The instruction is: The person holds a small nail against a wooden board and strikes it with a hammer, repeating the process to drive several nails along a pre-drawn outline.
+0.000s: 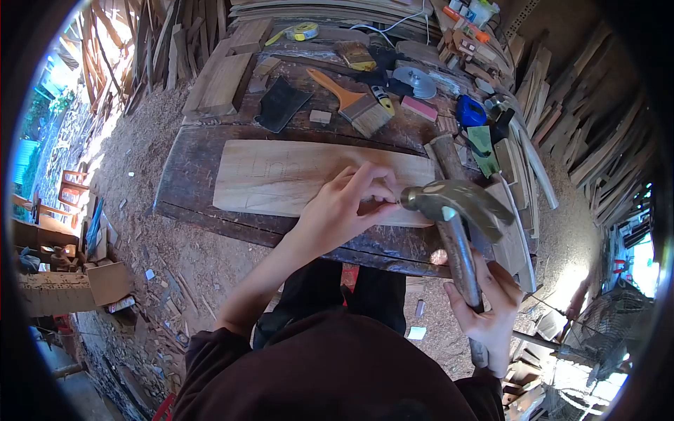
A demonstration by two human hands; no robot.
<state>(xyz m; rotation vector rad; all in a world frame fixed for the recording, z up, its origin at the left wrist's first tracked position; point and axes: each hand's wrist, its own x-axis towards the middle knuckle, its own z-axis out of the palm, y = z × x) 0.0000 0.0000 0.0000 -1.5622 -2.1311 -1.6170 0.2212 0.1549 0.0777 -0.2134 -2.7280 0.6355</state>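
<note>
A pale wooden board [263, 175] with faint pencil marks lies flat on the dark workbench [186, 165]. Over its right half is my left hand [344, 203], thumb and forefinger pinched together; whatever they hold is too small to make out. My right hand [491, 309] is wrapped around the handle of a claw hammer [456, 245]. The hammer's striking face is right at my left fingertips, and its claw points right. Just behind the hammer head, a wooden mallet-like piece [449, 158] lies partly hidden.
Beyond the board are a paintbrush [354, 105], a dark flat sheet [282, 104], a pink block [419, 108], a blue tape measure [470, 111] and a clear disc [415, 82]. Wood blocks [221, 81] sit at the left, with strips [512, 231] along the right edge. Shavings cover the floor.
</note>
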